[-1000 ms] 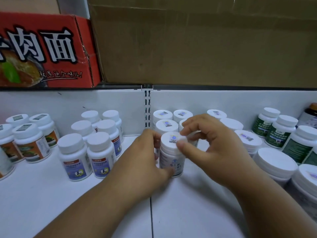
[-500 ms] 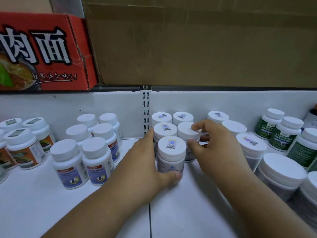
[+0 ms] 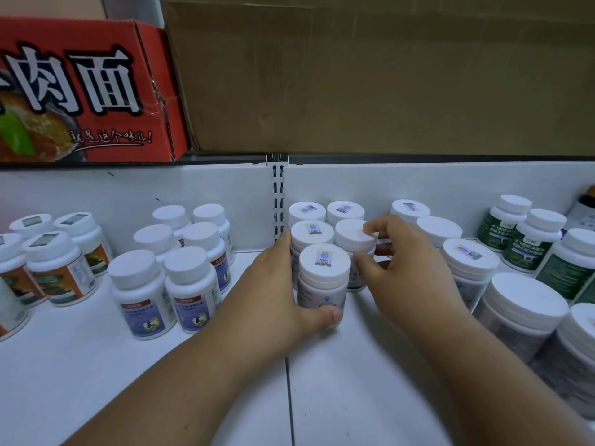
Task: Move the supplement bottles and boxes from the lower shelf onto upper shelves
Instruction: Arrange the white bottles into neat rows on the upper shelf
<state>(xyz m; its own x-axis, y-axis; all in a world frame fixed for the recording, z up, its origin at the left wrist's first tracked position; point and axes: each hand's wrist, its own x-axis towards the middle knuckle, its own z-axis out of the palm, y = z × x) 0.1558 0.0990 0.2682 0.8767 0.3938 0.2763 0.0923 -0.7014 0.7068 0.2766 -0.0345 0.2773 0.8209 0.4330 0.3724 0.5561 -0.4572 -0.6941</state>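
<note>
A white shelf [image 3: 354, 397] carries many white-capped supplement bottles. In the middle stands a small cluster of them. My left hand [image 3: 277, 294] grips the front bottle [image 3: 323, 278] of that cluster, thumb across its lower front, fingers behind its left side. My right hand [image 3: 402, 272] grips the plain-capped bottle [image 3: 354, 239] just behind and to the right, fingertips on the cap rim and thumb against its side. Two more bottles [image 3: 307, 211] of the cluster stand at the back wall.
Blue-labelled bottles [image 3: 141, 294] and orange-labelled ones [image 3: 58, 268] stand at the left. Wide white jars [image 3: 521, 310] and green-labelled bottles [image 3: 531, 239] crowd the right. A red noodle carton [image 3: 80, 91] and a brown cardboard box [image 3: 386, 75] sit above the shelf's back wall.
My right hand left the front bottle's cap and took hold of the plain-capped bottle behind it. The front bottle moved back against the cluster in my left hand.
</note>
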